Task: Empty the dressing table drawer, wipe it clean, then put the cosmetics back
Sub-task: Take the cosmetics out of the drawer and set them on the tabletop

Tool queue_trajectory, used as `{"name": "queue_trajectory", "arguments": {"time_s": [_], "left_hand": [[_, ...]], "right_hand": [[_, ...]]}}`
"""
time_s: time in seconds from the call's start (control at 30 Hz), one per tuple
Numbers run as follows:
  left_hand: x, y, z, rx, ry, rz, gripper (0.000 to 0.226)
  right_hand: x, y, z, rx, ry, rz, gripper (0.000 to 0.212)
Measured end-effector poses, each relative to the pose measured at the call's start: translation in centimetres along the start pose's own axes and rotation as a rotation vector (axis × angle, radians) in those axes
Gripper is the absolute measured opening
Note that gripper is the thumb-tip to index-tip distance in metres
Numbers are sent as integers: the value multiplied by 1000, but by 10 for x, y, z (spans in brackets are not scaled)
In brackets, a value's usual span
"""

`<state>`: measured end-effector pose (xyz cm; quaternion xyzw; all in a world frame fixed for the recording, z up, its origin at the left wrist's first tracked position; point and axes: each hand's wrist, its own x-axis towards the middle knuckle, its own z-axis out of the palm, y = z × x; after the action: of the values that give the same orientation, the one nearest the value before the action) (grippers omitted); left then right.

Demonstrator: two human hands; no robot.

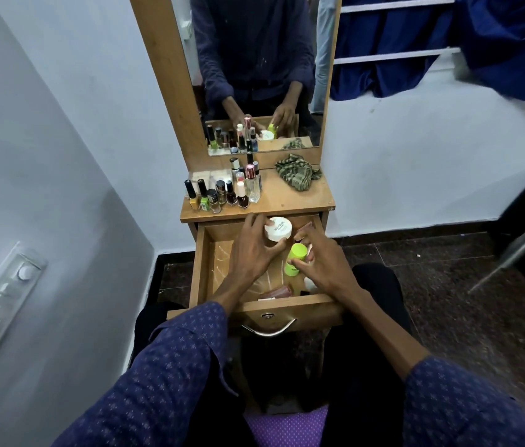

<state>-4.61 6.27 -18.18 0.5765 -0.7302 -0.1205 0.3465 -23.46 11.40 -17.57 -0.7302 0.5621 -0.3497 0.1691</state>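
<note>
Open wooden drawer point(201, 269) of a narrow dressing table point(290, 201) set against a pale wall, dark speckled floor point(448, 285) beside it. The left hand point(253, 250) curls its fingers round a white round jar point(277, 229) above the drawer; the right hand point(322, 261) grips a lime-green bottle point(296, 258) inside it. Nail-polish bottles point(219, 196) and a striped cloth point(296, 175) stand on the tabletop below the mirror point(254, 59).
</note>
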Motion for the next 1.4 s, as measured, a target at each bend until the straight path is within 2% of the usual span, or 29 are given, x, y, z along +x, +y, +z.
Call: {"name": "queue_trajectory", "arguments": {"time_s": [0.23,0.47,0.67,1.07,1.4], "left_hand": [[20,7,-16,2,75,-25,51],[35,8,-14,58,60,-78,49],[40,11,-10,226,113,-111,50],[51,3,-5,184,130,-99,42],[58,0,-5,134,131,-101,38]], "right_hand": [[25,-17,-17,52,202,33,46],[92,-33,-41,1,276,-6,45],[147,-33,-36,-57,255,-29,43],[243,-21,16,-91,198,17,46],[262,-10,29,-86,175,25,46]]}}
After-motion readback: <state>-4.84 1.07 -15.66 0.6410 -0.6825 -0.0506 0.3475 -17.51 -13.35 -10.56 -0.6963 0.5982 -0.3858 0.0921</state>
